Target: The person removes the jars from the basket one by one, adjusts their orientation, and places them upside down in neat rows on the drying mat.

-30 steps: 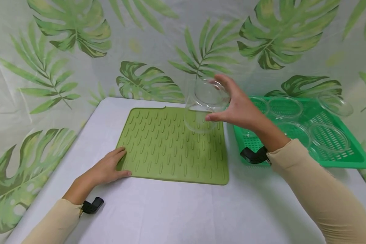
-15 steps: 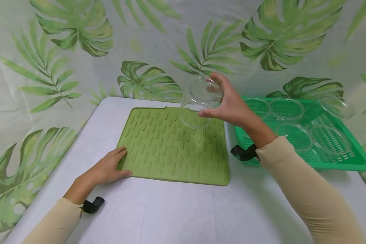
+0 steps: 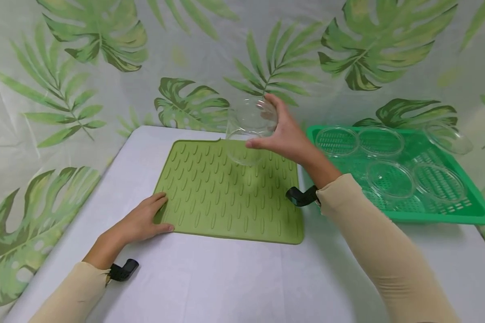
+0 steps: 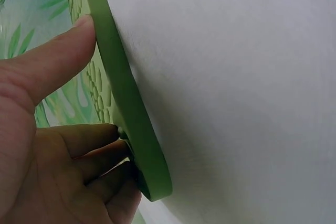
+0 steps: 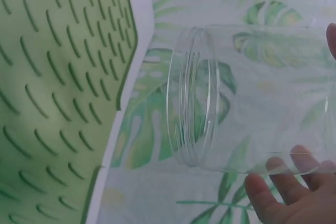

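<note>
A clear jar (image 3: 242, 150) hangs upside down over the far part of the green ridged mat (image 3: 218, 197), its threaded mouth (image 5: 194, 98) plain in the right wrist view. My right hand (image 3: 287, 137) grips it from the right, thumb on the near side and fingers round the far side. At the mat's near left corner rests my left hand (image 3: 143, 220). In the left wrist view its thumb (image 4: 68, 51) touches the mat's front edge, while the other fingers lie against the side by the corner.
To the right stands a green slotted basket (image 3: 440, 220) with several clear round jars in it. Another clear piece (image 3: 448, 139) leans at the basket's back right edge. A leaf-printed cloth (image 3: 194, 54) hangs behind the white table (image 3: 226, 282).
My right hand has carried the jar leftward over the far part of the mat, away from the basket. My left hand has stayed at the mat's corner.
</note>
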Available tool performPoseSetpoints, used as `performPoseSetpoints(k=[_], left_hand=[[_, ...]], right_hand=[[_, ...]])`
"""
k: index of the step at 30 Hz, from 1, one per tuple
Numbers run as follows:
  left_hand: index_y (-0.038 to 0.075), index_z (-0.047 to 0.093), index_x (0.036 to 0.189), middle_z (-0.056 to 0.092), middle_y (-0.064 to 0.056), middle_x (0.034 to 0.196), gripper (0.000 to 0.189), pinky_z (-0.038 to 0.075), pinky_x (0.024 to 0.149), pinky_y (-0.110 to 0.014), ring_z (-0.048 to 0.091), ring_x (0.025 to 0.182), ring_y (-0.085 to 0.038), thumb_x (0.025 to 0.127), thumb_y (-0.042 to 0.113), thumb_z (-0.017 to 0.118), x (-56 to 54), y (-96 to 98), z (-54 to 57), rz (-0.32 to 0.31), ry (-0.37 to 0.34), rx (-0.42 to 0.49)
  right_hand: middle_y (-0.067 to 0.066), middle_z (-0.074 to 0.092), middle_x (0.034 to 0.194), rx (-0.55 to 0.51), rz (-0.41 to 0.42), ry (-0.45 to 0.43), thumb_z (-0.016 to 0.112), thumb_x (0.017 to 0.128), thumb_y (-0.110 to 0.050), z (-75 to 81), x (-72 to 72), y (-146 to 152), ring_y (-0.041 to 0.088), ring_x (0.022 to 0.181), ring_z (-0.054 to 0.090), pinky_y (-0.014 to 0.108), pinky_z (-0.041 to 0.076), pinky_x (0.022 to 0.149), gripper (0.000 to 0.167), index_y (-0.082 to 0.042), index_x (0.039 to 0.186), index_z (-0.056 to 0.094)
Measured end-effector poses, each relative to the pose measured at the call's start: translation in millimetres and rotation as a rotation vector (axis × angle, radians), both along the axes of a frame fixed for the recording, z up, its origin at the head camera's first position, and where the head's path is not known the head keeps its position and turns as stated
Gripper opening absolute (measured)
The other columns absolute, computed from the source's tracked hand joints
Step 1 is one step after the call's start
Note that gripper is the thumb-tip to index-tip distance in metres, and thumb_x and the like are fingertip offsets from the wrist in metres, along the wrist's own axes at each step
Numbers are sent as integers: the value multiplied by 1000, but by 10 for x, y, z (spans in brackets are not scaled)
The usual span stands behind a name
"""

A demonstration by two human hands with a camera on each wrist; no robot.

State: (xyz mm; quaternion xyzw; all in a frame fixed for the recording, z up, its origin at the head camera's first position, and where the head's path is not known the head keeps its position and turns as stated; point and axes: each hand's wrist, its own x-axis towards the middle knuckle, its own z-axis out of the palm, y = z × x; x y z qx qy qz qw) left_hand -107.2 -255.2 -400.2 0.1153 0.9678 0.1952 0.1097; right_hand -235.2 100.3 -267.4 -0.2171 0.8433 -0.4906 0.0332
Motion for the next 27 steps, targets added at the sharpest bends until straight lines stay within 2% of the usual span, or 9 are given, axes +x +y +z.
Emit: performPoseSetpoints(k=[6, 11, 20, 27], left_hand=[[-14, 35, 146, 29, -31, 157, 87, 32, 115, -63, 29, 143, -52, 85, 32, 77, -12, 26, 21, 4, -6, 4], [-14, 35, 146, 29, -31, 157, 87, 33, 114, -63, 29, 143, -52, 85, 32, 77, -7, 36, 12, 5, -18, 4], [-15, 35, 146, 30, -32, 156, 88, 33, 114, -63, 29, 143, -52, 85, 32, 78, -24, -1, 12, -4, -16, 7], [-14, 34, 146, 28, -31, 157, 87, 31, 116, -63, 27, 144, -52, 85, 31, 77, -22, -27, -9, 3, -29, 3]], right_hand=[[2, 32, 161, 30, -37, -41, 88, 74, -35, -39, -45, -112, 23, 140, 43, 47, 46, 108, 112, -28, 158, 15], [0, 38, 160, -17, -33, -74, 88, 75, -33, -111, -90, -224, 28, 137, 47, 46, 48, 106, 108, -30, 157, 17], [-10, 33, 161, -69, 6, -115, 87, 75, -36, -259, -150, -550, 25, 148, 34, 47, 45, 111, 112, -34, 158, 11], [-2, 29, 164, -131, -43, -173, 86, 77, -35, -361, -186, -753, 24, 151, 28, 46, 37, 118, 114, -24, 158, 8]])
